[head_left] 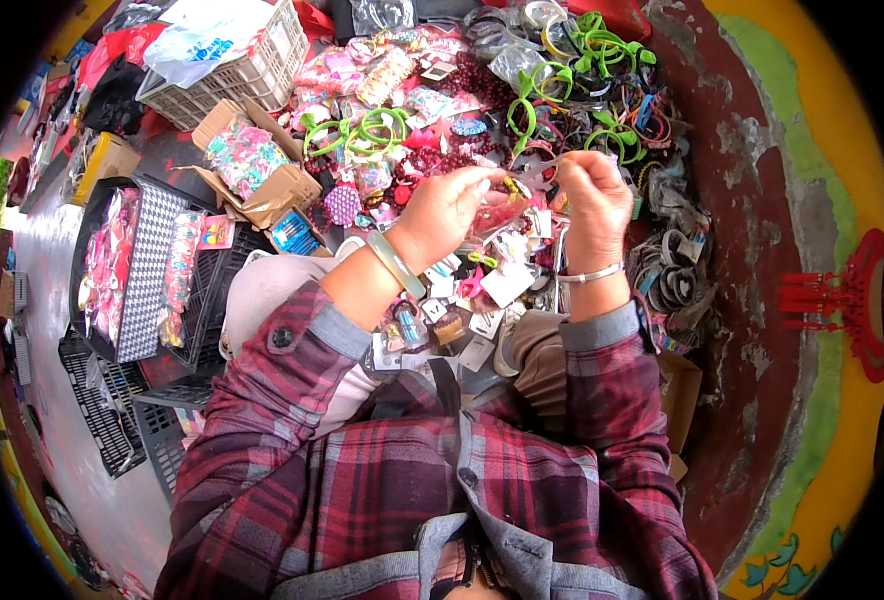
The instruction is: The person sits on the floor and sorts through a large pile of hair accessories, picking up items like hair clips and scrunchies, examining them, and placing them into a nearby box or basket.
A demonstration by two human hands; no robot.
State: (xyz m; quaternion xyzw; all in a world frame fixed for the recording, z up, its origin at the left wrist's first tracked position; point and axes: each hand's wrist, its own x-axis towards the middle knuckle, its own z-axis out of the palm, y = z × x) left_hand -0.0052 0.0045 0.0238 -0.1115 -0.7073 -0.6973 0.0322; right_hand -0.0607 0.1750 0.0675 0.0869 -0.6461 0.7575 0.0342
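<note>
Two hands (head view): both raised over the middle of a dense pile of hair accessories, a short gap between them.
Left hand (452,215): back up, fingers bent inward, grasping a clear packet (500,212) with red and yellow contents; fingertips partly hidden.
Right hand (594,195): curled tight, thumb side pinching clear film (536,166) that shows between the hands; can't tell if film and packet are joined.
Packet location: beside the left fingers, above the white cards (507,285).
Wrists: pale green bangle (396,265) on the left, silver bracelet (592,273) on the right.
Pile, far side: green headbands (377,130) left of the hands, more beyond on the right.
Pile, right edge: dark coiled bands (674,265).
Left side: open carton (297,187) of floral packets, beige crate (272,65) behind it, black basket with houndstooth side (147,270) nearer.
Far right: red tasselled ornament (867,305) by the painted yellow border.
</note>
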